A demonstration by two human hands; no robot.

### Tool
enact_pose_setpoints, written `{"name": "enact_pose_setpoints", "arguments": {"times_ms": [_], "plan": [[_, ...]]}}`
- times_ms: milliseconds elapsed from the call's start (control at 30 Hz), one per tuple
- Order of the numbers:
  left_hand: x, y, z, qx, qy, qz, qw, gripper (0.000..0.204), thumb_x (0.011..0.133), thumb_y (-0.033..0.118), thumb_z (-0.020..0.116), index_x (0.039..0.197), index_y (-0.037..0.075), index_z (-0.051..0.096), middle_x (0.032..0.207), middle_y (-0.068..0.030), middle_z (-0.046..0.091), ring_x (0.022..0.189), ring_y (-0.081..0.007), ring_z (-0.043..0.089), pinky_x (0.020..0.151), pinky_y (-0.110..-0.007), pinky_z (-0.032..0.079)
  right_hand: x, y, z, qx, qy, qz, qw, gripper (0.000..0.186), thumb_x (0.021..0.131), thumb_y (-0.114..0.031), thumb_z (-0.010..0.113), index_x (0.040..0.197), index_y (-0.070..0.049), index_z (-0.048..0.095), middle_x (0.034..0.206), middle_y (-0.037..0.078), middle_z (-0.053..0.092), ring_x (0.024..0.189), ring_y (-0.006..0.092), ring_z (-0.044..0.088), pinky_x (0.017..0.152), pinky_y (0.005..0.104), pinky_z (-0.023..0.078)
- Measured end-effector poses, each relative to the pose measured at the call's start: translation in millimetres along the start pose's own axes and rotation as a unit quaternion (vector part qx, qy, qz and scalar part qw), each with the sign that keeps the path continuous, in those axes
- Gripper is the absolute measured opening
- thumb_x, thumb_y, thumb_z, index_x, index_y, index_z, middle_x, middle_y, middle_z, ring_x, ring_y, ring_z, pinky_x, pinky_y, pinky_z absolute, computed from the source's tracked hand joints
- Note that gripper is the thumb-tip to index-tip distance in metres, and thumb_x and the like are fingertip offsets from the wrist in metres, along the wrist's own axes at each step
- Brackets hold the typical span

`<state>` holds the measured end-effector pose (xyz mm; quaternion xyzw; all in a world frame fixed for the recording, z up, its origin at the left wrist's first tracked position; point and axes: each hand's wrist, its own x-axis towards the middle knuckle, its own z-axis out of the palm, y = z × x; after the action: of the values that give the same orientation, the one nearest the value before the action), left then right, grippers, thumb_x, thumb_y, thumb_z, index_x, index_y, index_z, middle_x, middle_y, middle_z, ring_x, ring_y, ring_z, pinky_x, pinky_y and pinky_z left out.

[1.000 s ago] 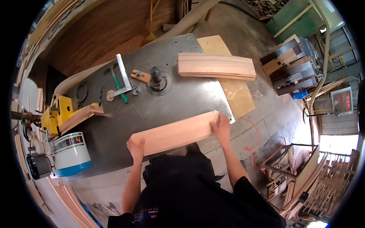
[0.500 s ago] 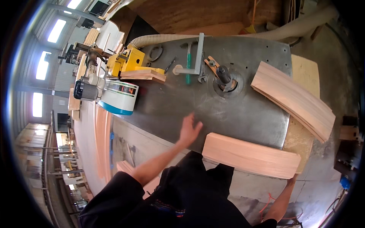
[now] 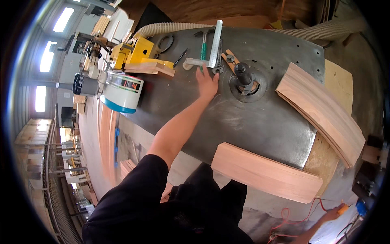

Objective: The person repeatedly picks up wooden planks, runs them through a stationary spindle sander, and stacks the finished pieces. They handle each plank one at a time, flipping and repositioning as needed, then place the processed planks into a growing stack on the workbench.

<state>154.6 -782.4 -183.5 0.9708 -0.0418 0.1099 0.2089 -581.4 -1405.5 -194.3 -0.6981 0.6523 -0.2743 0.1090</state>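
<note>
My left hand [image 3: 208, 84] reaches far over the dark metal machine table [image 3: 191, 118]. Its fingers are spread at the corner of a metal try square [image 3: 216, 42], beside a green-handled hammer [image 3: 204, 48] and a wrench [image 3: 219, 65]; whether they touch is unclear. Low at the right, off the table, my right hand [image 3: 331, 214] has its fingers at a small orange object [image 3: 343, 209], which it seems to grip. A thick wooden board [image 3: 266, 173] lies along the table's near edge. Curved wooden pieces [image 3: 323, 112] are stacked at the table's right end.
A black upright spindle [image 3: 243, 77] rises from the table's round insert. To the left stand a yellow machine part [image 3: 142, 49] and a white-and-teal motorised feeder [image 3: 122, 92]. A ribbed hose [image 3: 170, 28] runs behind. Red tubing [image 3: 286, 215] trails on the floor.
My left hand has moved forward across the table to the try square. My right hand has left the near board's right end and moved down and right to the orange object.
</note>
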Motion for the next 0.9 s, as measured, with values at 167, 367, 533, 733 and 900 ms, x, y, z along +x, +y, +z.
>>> {"name": "enact_pose_setpoints", "arguments": {"times_ms": [167,367,533,733,900], "plan": [[3,-24,-40,-0.002,-0.036,0.030,0.999,0.076,0.098,0.036,0.061,0.157,0.006,0.024,0.156,-0.0228,0.032,0.141,-0.0413,0.036,0.117,-0.048,0.032,8,-180,-61,-0.112,-0.259,-0.299,0.912,0.045,0.096,-0.030,0.069,0.129,0.001,0.065,0.093,0.014,0.071,0.086,0.0284,0.067,0.081,0.0387,0.052],[-53,-142,-118,0.019,0.013,-0.125,0.992,0.061,0.102,0.038,0.050,0.150,0.003,0.037,0.154,-0.0199,0.040,0.142,-0.0376,0.038,0.117,-0.048,0.029,-185,-409,-112,-0.105,-0.487,-0.479,0.723,0.037,0.075,-0.027,0.083,0.080,-0.006,0.053,0.061,0.018,0.061,0.061,0.0436,0.061,0.059,0.0477,0.049],[-139,-224,-174,0.101,-0.008,-0.088,0.991,0.058,0.101,0.034,0.052,0.147,-0.001,0.041,0.152,-0.0214,0.043,0.140,-0.0381,0.040,0.116,-0.047,0.031,-240,-457,-162,-0.247,-0.433,-0.496,0.711,0.037,0.081,-0.033,0.079,0.085,-0.004,0.055,0.067,0.022,0.064,0.068,0.0447,0.064,0.064,0.0534,0.050],[-215,-171,-199,-0.115,-0.029,-0.081,0.990,0.048,0.102,0.020,0.052,0.145,0.000,0.044,0.152,-0.0202,0.043,0.141,-0.0378,0.038,0.116,-0.047,0.032,-173,-391,-214,-0.338,-0.259,-0.391,0.816,0.039,0.090,-0.038,0.070,0.093,-0.001,0.060,0.075,0.026,0.067,0.076,0.0482,0.065,0.067,0.0573,0.050],[-244,-70,-204,-0.245,-0.103,-0.034,0.963,0.043,0.102,0.016,0.052,0.142,0.001,0.047,0.150,-0.0193,0.044,0.139,-0.0364,0.040,0.115,-0.044,0.034,-128,-278,-228,-0.282,-0.207,-0.309,0.884,0.042,0.091,-0.042,0.069,0.096,-0.001,0.061,0.077,0.026,0.067,0.077,0.0481,0.066,0.066,0.0568,0.050]]}}
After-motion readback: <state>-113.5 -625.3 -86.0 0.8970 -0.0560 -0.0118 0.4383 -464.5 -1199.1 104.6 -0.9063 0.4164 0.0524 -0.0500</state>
